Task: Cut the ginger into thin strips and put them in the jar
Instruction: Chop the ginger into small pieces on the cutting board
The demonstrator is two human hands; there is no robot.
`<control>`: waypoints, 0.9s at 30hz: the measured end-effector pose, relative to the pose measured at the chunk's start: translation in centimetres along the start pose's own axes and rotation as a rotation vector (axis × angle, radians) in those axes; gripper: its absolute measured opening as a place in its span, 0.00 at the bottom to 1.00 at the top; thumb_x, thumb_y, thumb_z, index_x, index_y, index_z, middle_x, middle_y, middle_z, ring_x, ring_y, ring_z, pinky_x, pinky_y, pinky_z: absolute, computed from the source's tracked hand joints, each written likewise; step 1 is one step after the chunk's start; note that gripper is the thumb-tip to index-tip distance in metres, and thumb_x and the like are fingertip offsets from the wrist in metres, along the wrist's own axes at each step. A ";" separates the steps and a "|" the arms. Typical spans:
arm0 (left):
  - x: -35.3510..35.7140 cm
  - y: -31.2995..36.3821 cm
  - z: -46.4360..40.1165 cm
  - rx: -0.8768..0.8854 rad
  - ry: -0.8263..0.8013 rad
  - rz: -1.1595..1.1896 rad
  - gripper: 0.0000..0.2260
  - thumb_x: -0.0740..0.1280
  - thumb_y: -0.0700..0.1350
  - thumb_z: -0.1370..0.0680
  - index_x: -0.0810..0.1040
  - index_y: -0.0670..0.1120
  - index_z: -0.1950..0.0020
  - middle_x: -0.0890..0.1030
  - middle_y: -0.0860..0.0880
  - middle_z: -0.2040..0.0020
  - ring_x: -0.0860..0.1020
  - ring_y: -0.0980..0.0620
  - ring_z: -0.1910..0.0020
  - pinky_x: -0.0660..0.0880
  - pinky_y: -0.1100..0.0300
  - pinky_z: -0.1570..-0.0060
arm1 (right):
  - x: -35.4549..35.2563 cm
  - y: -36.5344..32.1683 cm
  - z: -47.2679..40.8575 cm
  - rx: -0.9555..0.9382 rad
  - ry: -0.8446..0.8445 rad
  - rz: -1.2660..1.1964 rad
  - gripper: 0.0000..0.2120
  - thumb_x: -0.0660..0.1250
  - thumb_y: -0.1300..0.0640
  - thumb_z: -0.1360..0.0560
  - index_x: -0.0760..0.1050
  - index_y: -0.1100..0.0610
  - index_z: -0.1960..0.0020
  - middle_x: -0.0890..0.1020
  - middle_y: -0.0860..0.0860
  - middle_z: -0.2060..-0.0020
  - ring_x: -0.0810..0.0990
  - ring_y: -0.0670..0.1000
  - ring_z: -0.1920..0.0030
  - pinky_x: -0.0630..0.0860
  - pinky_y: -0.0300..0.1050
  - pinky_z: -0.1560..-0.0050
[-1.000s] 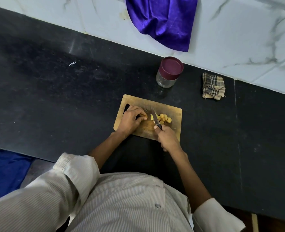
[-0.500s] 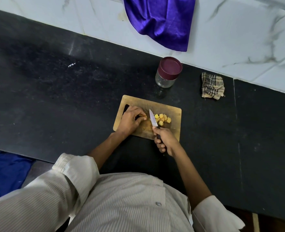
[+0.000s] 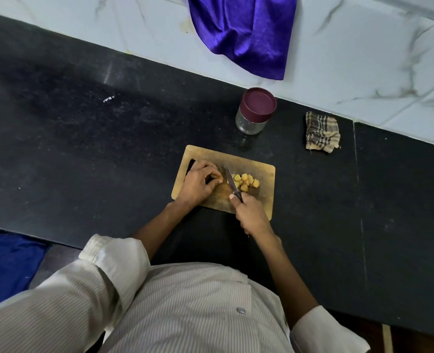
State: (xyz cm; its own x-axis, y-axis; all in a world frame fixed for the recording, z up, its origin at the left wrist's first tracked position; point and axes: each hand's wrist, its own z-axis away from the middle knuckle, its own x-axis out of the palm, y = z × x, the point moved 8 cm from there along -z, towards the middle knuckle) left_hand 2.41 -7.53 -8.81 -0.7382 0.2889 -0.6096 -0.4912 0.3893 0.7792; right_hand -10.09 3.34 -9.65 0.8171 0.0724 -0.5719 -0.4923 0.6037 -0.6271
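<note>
A wooden cutting board (image 3: 264, 174) lies on the black counter. My left hand (image 3: 198, 184) rests on its left half, fingertips pinching a small piece of ginger (image 3: 217, 177) that is mostly hidden. My right hand (image 3: 251, 215) grips the dark handle of a small knife (image 3: 230, 181), whose blade stands between my left fingertips and a pile of several yellow cut ginger pieces (image 3: 245, 182). A glass jar (image 3: 255, 110) with a maroon lid on stands behind the board, closed.
A checked rag (image 3: 321, 132) lies crumpled on the black counter (image 3: 83, 138) to the right of the jar. A purple cloth (image 3: 243, 34) hangs down the white marble wall. Blue fabric (image 3: 7, 263) shows below the counter's front edge at left.
The knife lifted and drew back half a second ago, and now its blade is down again close to my left fingertips. My left hand has hardly moved.
</note>
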 end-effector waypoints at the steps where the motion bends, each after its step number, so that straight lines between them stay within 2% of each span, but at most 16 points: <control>1: 0.0 -0.1 0.0 0.001 0.008 -0.006 0.04 0.72 0.40 0.27 0.83 0.44 0.53 0.78 0.48 0.48 0.72 0.54 0.45 0.67 0.65 0.45 | 0.1 -0.2 0.0 -0.012 0.010 0.032 0.14 0.57 0.46 0.17 0.75 0.55 0.43 0.77 0.51 0.60 0.77 0.53 0.60 0.75 0.51 0.60; 3: 0.0 -0.2 0.0 -0.006 0.022 0.002 0.04 0.72 0.40 0.27 0.83 0.43 0.52 0.78 0.48 0.48 0.72 0.54 0.46 0.67 0.66 0.45 | 0.2 -0.5 0.0 -0.029 0.028 0.088 0.15 0.57 0.47 0.17 0.76 0.56 0.45 0.80 0.55 0.55 0.80 0.57 0.54 0.78 0.57 0.50; 6: 0.0 -0.5 0.1 -0.013 0.033 0.005 0.05 0.72 0.40 0.26 0.83 0.43 0.51 0.78 0.49 0.48 0.71 0.57 0.47 0.65 0.71 0.45 | 0.2 -1.1 0.1 -0.050 0.056 0.171 0.15 0.57 0.48 0.16 0.76 0.58 0.45 0.81 0.57 0.51 0.80 0.57 0.49 0.76 0.57 0.45; 14: -0.2 -0.3 0.2 -0.009 0.032 0.026 0.06 0.72 0.38 0.27 0.84 0.43 0.51 0.80 0.48 0.50 0.72 0.58 0.47 0.66 0.75 0.46 | 0.3 -1.4 0.4 -0.041 0.059 0.290 0.16 0.56 0.48 0.16 0.75 0.58 0.42 0.81 0.57 0.48 0.80 0.58 0.46 0.76 0.57 0.44; 20: -0.3 -0.4 0.3 -0.021 0.044 0.050 0.06 0.72 0.38 0.28 0.84 0.44 0.52 0.81 0.49 0.51 0.74 0.58 0.47 0.71 0.65 0.44 | 0.3 -1.5 0.5 -0.043 0.052 0.309 0.16 0.56 0.47 0.16 0.75 0.58 0.42 0.81 0.57 0.48 0.80 0.58 0.47 0.77 0.58 0.44; 27: -0.4 -0.3 0.3 -0.025 0.039 0.045 0.06 0.72 0.37 0.28 0.84 0.44 0.52 0.81 0.49 0.50 0.73 0.58 0.47 0.67 0.74 0.45 | 0.5 -1.8 0.9 -0.049 0.071 0.366 0.16 0.55 0.47 0.16 0.74 0.58 0.41 0.81 0.57 0.47 0.80 0.58 0.45 0.77 0.57 0.45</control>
State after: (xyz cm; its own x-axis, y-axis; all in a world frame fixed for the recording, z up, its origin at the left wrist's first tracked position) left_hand 2.98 -7.47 -8.81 -0.7773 0.2708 -0.5679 -0.4681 0.3542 0.8096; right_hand -8.57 2.97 -8.35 0.5628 0.2198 -0.7969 -0.7630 0.5090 -0.3985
